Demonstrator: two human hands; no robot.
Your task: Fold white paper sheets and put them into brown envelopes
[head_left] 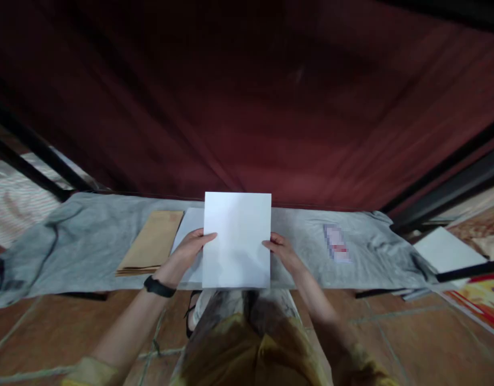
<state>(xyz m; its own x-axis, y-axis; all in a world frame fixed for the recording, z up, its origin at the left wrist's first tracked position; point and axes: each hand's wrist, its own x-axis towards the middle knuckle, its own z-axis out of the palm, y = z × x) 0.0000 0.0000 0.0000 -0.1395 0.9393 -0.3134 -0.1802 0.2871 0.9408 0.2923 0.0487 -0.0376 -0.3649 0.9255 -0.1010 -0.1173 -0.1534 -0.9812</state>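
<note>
A white sheet of paper (237, 241) is held up in front of me, over the cloth-covered bench. My left hand (192, 247) pinches its left edge, thumb on the face and fingers behind. On the opposite edge, my right hand (282, 249) grips it the same way. Whether it is one sheet or a thin stack I cannot tell. More white paper (193, 219) lies behind my left hand, partly covered by it and the held sheet. Left of that rests a small stack of brown paper envelopes (152, 241).
A grey cloth (90, 241) covers the narrow bench. A blurred-out packet (337, 244) lies on its right part. Dark red fabric (247, 134) rises behind, with black metal bars at both sides. A white flat item (448, 249) and a colourful printed box (482, 300) sit at far right.
</note>
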